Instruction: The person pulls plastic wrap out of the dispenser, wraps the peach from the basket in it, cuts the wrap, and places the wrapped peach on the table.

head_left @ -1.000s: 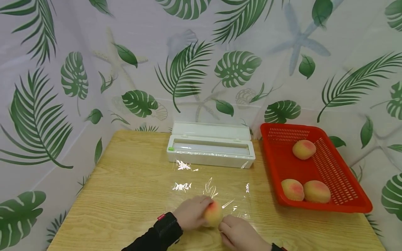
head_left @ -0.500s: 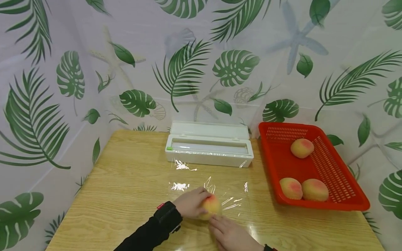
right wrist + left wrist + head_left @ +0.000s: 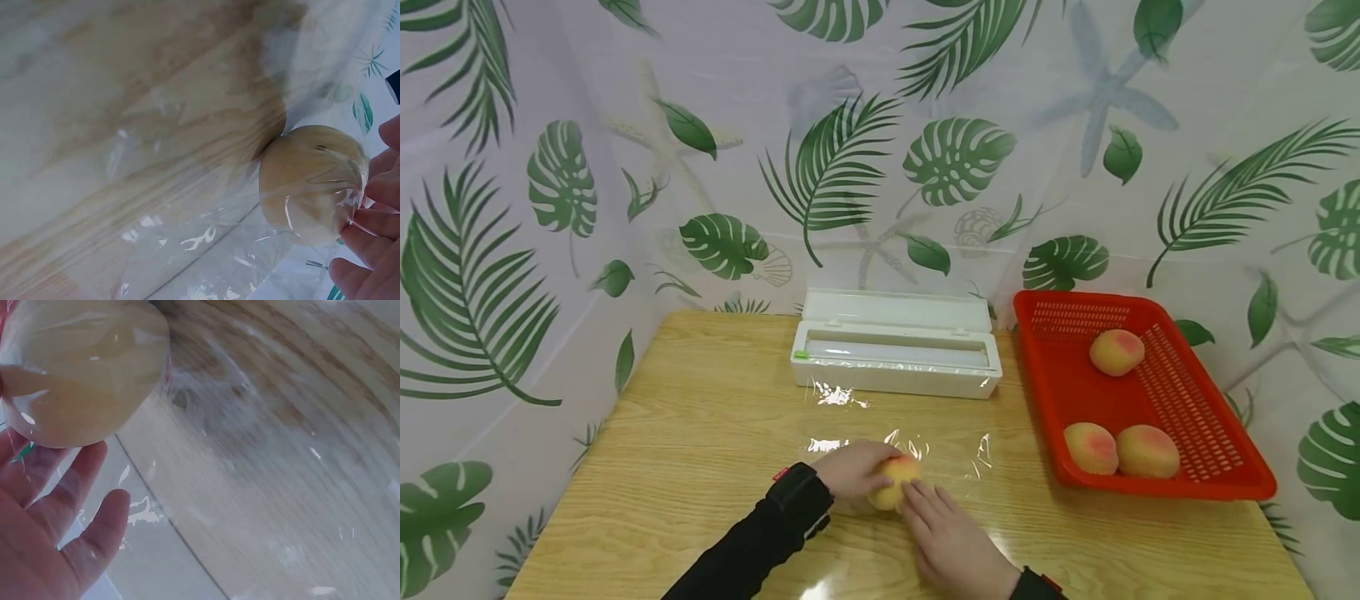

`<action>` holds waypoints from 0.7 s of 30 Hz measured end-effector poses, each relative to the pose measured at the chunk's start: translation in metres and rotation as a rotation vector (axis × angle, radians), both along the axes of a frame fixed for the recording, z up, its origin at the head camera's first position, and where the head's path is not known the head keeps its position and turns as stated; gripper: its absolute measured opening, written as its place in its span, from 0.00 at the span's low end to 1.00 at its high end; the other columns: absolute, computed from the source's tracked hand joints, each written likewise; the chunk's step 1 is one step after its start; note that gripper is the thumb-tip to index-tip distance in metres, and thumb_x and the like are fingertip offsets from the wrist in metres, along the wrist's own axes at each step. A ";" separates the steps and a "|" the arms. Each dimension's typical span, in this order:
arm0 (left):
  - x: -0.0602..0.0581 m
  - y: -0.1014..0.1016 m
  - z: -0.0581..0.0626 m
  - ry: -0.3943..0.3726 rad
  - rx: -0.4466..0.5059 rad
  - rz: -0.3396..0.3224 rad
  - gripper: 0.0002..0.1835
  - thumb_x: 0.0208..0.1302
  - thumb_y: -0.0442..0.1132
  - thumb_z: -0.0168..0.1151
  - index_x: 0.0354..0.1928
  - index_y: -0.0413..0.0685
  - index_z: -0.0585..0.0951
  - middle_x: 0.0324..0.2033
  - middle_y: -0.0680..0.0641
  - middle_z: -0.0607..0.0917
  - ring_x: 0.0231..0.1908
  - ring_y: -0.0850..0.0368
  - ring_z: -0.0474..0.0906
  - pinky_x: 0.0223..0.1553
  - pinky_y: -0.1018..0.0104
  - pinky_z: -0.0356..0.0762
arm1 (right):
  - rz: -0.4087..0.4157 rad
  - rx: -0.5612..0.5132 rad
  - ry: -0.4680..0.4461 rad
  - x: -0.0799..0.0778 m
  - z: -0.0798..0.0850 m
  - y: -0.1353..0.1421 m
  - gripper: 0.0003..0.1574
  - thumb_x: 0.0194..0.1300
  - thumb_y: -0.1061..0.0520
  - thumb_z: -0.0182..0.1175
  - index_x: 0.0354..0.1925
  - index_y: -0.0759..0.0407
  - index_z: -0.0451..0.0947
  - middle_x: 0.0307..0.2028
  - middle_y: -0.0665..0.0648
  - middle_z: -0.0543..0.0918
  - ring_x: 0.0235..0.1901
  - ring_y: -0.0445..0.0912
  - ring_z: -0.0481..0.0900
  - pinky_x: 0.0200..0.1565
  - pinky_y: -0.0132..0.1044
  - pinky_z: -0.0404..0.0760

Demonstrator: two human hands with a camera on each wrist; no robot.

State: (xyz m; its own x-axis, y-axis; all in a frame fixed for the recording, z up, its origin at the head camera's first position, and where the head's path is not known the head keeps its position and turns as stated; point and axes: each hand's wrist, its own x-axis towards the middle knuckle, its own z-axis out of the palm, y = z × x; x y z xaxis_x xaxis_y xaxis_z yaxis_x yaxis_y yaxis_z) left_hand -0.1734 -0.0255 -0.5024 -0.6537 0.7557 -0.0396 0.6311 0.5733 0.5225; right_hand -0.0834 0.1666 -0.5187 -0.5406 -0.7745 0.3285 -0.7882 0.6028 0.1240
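Note:
A yellow peach with a pink blush (image 3: 891, 490) is held in the left hand (image 3: 850, 471), whose thumb and fingers curl round its left side. Clear cling film (image 3: 940, 429) covers the peach and runs back over the table to the dispenser. In the left wrist view the film lies tight and shiny over the peach (image 3: 94, 375). The right hand (image 3: 951, 537) touches the peach's right side with fairly straight fingers. Wrinkled film wraps the peach (image 3: 306, 181) in the right wrist view, fingertips right at its side.
A white cling film dispenser (image 3: 895, 377) with its lid raised stands at the table's back edge. To the right, a red plastic basket (image 3: 1037, 392) holds three peaches. Patterned curtain (image 3: 850, 250) hangs behind the wooden table (image 3: 685, 433).
Both hands and the peach have moved away from the person, slightly left, rolling along the film. The right hand's fingers have straightened from a curled pinch near the film onto the peach.

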 end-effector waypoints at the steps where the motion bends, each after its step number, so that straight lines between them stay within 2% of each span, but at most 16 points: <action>1: -0.001 0.000 0.000 0.000 0.011 0.003 0.18 0.60 0.39 0.55 0.52 0.40 0.72 0.46 0.46 0.77 0.47 0.55 0.72 0.49 0.66 0.67 | -0.012 0.001 -0.020 -0.001 0.000 0.000 0.30 0.47 0.55 0.56 0.49 0.69 0.72 0.53 0.67 0.70 0.54 0.57 0.66 0.51 0.49 0.67; 4: -0.002 -0.001 -0.001 0.003 0.046 0.012 0.17 0.62 0.39 0.53 0.51 0.39 0.72 0.45 0.44 0.77 0.47 0.53 0.72 0.48 0.64 0.68 | -0.044 0.013 -0.052 -0.007 0.002 0.000 0.31 0.46 0.55 0.60 0.49 0.68 0.72 0.53 0.66 0.70 0.55 0.56 0.65 0.51 0.49 0.66; 8: -0.004 -0.004 -0.005 0.000 0.070 0.018 0.16 0.64 0.38 0.49 0.52 0.38 0.72 0.46 0.43 0.76 0.48 0.52 0.71 0.49 0.63 0.68 | -0.067 0.016 -0.088 -0.013 0.004 0.000 0.30 0.48 0.55 0.59 0.50 0.68 0.71 0.53 0.65 0.70 0.55 0.55 0.65 0.51 0.49 0.66; 11: -0.004 -0.006 -0.005 0.039 0.058 0.044 0.16 0.66 0.38 0.46 0.52 0.38 0.72 0.46 0.43 0.76 0.48 0.51 0.71 0.49 0.63 0.68 | -0.075 0.014 -0.104 -0.016 0.005 -0.001 0.30 0.49 0.55 0.58 0.51 0.68 0.71 0.53 0.65 0.70 0.55 0.55 0.66 0.51 0.49 0.67; 13: -0.001 -0.008 -0.001 0.107 0.035 0.083 0.16 0.66 0.40 0.46 0.51 0.38 0.72 0.45 0.43 0.76 0.47 0.52 0.73 0.47 0.63 0.69 | -0.076 0.008 -0.110 -0.018 0.006 -0.002 0.31 0.49 0.55 0.58 0.51 0.69 0.70 0.53 0.65 0.71 0.54 0.55 0.66 0.51 0.49 0.67; 16: 0.008 -0.008 0.007 0.283 -0.009 0.119 0.15 0.64 0.41 0.49 0.48 0.40 0.75 0.44 0.45 0.77 0.45 0.53 0.74 0.45 0.63 0.71 | -0.078 -0.008 -0.115 -0.020 0.008 -0.002 0.31 0.48 0.55 0.58 0.51 0.69 0.71 0.52 0.65 0.71 0.54 0.55 0.67 0.51 0.49 0.67; 18: 0.017 -0.007 0.012 0.418 -0.030 0.105 0.15 0.62 0.42 0.52 0.45 0.41 0.77 0.43 0.46 0.78 0.44 0.54 0.74 0.44 0.63 0.71 | -0.083 -0.020 -0.122 -0.022 0.008 -0.001 0.31 0.48 0.55 0.59 0.51 0.69 0.71 0.52 0.65 0.72 0.54 0.55 0.67 0.51 0.49 0.67; 21: 0.031 -0.005 0.012 0.585 -0.058 0.040 0.13 0.59 0.44 0.55 0.42 0.45 0.79 0.43 0.48 0.79 0.44 0.56 0.74 0.44 0.64 0.71 | -0.094 -0.030 -0.136 -0.024 0.009 0.001 0.31 0.48 0.55 0.59 0.51 0.69 0.71 0.52 0.64 0.72 0.54 0.54 0.67 0.52 0.49 0.66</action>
